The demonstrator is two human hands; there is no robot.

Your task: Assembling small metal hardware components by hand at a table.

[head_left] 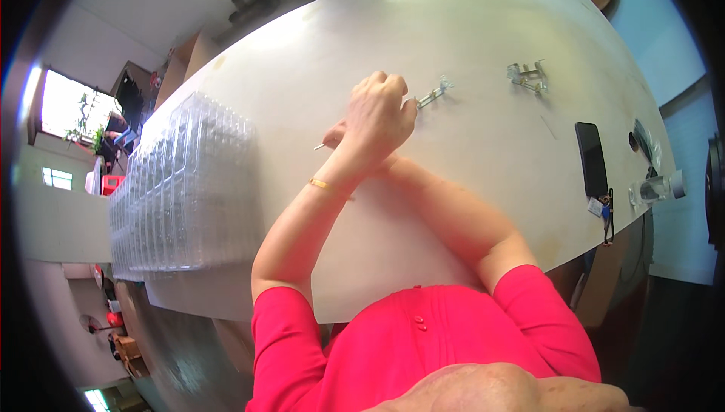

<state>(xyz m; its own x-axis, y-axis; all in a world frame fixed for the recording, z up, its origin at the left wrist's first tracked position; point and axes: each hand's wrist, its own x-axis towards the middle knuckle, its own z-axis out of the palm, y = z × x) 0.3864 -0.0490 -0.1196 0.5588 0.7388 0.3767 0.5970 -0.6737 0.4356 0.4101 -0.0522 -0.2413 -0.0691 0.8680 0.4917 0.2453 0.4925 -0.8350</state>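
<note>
My forearms cross over the table, the left above the right. My left hand (pixel 377 110), a gold band at its wrist, has its fingers curled down and closed on one end of a small, narrow metal fitting (pixel 433 95). The fitting's far end sticks out to the right. Beneath my left wrist, my right hand (pixel 334 135) is mostly hidden. Its fingers are closed on a thin pale rod (pixel 319 146), whose tip points left. Farther right lies another metal fitting (pixel 529 77), apart from both hands.
Clear plastic trays (pixel 189 185) are stacked at the left of the pale table (pixel 483 148). Toward the right edge lie a black phone (pixel 591 159), keys (pixel 604 208) and a clear bottle (pixel 655 189). A thin wire-like piece (pixel 548 126) lies left of the phone.
</note>
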